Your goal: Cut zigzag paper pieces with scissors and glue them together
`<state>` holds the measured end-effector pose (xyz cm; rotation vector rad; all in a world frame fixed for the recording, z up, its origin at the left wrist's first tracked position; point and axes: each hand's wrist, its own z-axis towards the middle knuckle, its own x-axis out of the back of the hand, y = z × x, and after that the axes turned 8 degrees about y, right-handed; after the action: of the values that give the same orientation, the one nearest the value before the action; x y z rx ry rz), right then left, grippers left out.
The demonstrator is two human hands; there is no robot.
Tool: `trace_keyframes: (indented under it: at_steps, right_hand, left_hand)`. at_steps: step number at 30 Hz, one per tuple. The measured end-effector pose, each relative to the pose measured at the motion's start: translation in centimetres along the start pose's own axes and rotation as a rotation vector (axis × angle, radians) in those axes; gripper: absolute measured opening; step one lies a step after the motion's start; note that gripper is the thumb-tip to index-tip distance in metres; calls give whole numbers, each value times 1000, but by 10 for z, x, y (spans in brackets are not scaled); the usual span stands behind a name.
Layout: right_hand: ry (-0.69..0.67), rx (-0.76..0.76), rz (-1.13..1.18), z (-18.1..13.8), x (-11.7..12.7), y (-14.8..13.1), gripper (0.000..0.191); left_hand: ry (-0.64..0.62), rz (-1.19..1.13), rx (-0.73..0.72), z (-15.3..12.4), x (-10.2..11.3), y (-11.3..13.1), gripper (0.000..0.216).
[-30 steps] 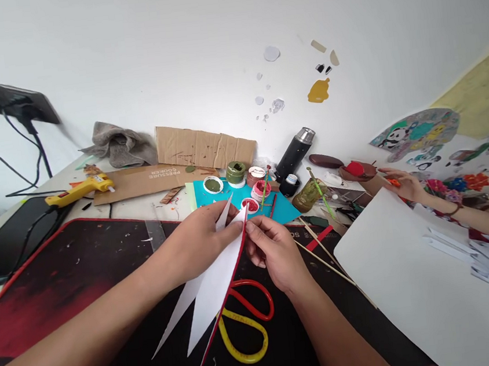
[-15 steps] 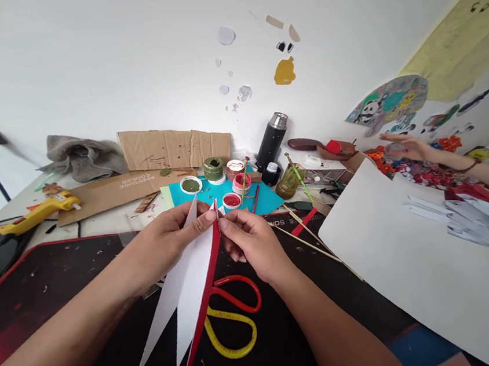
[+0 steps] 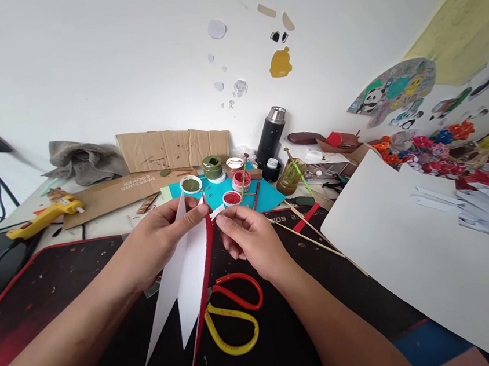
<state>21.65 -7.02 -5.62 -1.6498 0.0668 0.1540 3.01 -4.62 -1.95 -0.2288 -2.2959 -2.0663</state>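
Observation:
Closed at the upper end of folded white paper (image 3: 191, 270), my left hand (image 3: 162, 235) pinches it between thumb and fingers. The paper hangs down in pointed flaps, and a red border runs along its right edge. Just right of that end, my right hand (image 3: 253, 240) is closed, with thumb and forefinger on a small white strip (image 3: 217, 211). What the strip is made of I cannot make out. Beneath the hands lie scissors with one red handle and one yellow handle (image 3: 236, 350); the paper partly covers them.
Open paint jars (image 3: 213, 167) stand on blue paper (image 3: 267, 195) behind my hands. A yellow glue gun (image 3: 45, 218) is at the left. Thin sticks (image 3: 309, 237) lie beside a large white sheet (image 3: 385, 238) on the right. A black flask (image 3: 270, 136) stands near the wall.
My right hand has come slightly away from the paper's upper end, and the small white strip now shows in its fingers. The other person's arm at the right is gone from view.

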Motion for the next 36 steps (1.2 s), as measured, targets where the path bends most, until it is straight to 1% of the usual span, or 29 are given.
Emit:
trace_keyframes:
  at_steps: [4,6,11,13,17,21,23,27,29,32,36]
  right_hand:
    - [33,52,-8,-1,0,-1,42]
    - [51,92,-40,-3,-1,0,43]
    - [90,271,-227,-7,-4,5,30]
    - [92,311,-310,-8,-4,9,26]
    - [134,335,-446,-7,-4,13,24]
    - [158,360,-507,-7,-5,14,18]
    - [166,373,-518,-6,-5,13,16]
    - [188,365,-483,-5,-4,12,16]
    - [203,358,-468,-4,-4,12,17]
    - [222,358,-456,-3,-3,12,18]
    - [225,360,-471,-3,-3,12,18]
  left_hand:
    - [96,-5,-49,2,2,-4,46]
    - [120,4,-57,3,2,-7,44]
    - [132,57,-35,2,1,-12,46]
    - [138,88,-39,-1,-2,-11,48]
    - [138,128,-34,-5,-8,-10,52]
    - [124,88,-1,-5,-11,-14,50]
    - [109,52,-6,-3,-10,-17,46]
    - [39,-56,-4,1,-7,-19,36]
    - [34,-65,-1,2,-6,-19,33]
    - [68,-25,-6,3,-5,-18,32]
    - [101,98,-29,1,-6,-13,29]
